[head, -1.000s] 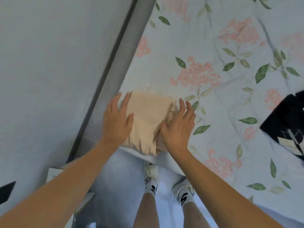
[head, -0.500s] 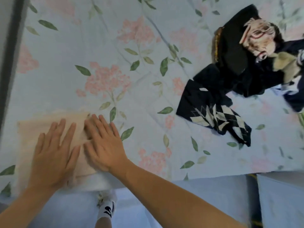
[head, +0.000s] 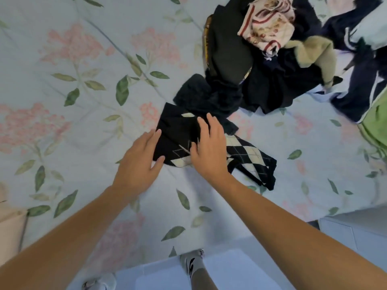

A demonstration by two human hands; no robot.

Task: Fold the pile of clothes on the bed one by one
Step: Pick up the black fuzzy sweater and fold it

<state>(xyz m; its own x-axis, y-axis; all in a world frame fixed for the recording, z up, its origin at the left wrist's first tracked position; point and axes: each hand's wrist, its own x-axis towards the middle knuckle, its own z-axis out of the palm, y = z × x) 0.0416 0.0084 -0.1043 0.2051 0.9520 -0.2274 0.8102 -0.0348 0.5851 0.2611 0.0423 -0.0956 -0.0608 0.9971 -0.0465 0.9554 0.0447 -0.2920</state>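
A black garment with a cream argyle pattern [head: 249,155] lies crumpled on the floral bedsheet [head: 83,84]. My left hand [head: 140,162] is at its left edge, fingers spread and touching the fabric. My right hand [head: 209,147] rests flat on top of the garment, fingers apart. Neither hand has closed on the cloth. Behind it, at the upper right, sits the pile of clothes [head: 272,65]: dark garments, a cream piece with red stripes, a beige piece. The folded beige garment [head: 9,229] shows at the far left edge.
A green cloth [head: 377,122] and a navy garment with white stripes [head: 364,80] lie at the right edge. The bed's near edge runs along the bottom, with my feet in white socks [head: 192,266] on the pale floor. A white box [head: 356,233] stands at lower right.
My view has swung right from the folded beige garment. Both hands have left it and moved right onto the black argyle garment.
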